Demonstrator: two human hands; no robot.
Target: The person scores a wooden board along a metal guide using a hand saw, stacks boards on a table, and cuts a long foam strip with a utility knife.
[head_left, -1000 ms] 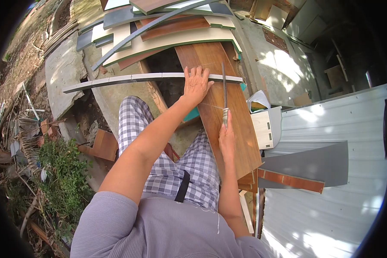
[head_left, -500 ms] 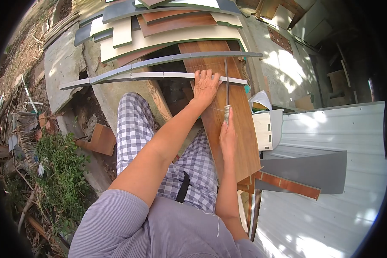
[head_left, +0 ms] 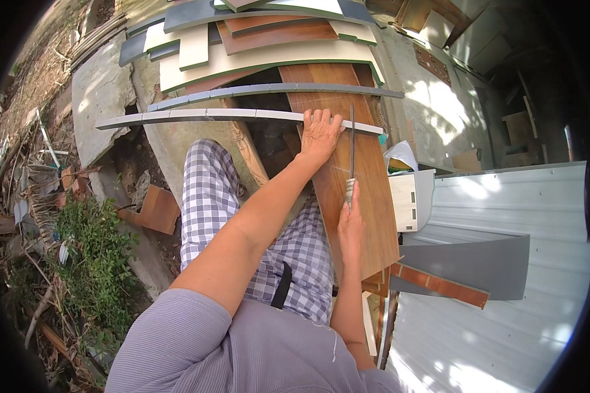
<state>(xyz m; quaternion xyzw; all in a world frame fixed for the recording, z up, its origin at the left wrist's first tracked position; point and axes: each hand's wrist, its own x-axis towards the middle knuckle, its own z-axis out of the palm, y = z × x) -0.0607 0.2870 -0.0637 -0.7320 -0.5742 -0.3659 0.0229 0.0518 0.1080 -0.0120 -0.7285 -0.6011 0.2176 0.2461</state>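
My left hand (head_left: 321, 136) is closed over a long, narrow white-topped strip (head_left: 233, 114) and presses it on the brown wooden board (head_left: 370, 216). The strip crosses the board and reaches far to the left. In my right hand (head_left: 351, 213) is the pale wrapped handle of a long thin metal tool (head_left: 353, 147). Its blade points away from me and lies over the strip, just right of my left hand. A second, grey strip (head_left: 242, 90) lies across the board beyond the first one.
Cut panels in white, grey and brown (head_left: 275, 39) are piled at the far end. Corrugated metal sheeting (head_left: 491, 223) is at the right, with a grey panel (head_left: 465, 262) on it. Green plants (head_left: 98, 262) and debris lie at the left.
The grey strip, slanting over the pile a second ago, now lies across the board near the white-topped strip. My left hand has moved slightly right, and the tool has shifted slightly right and toward me.
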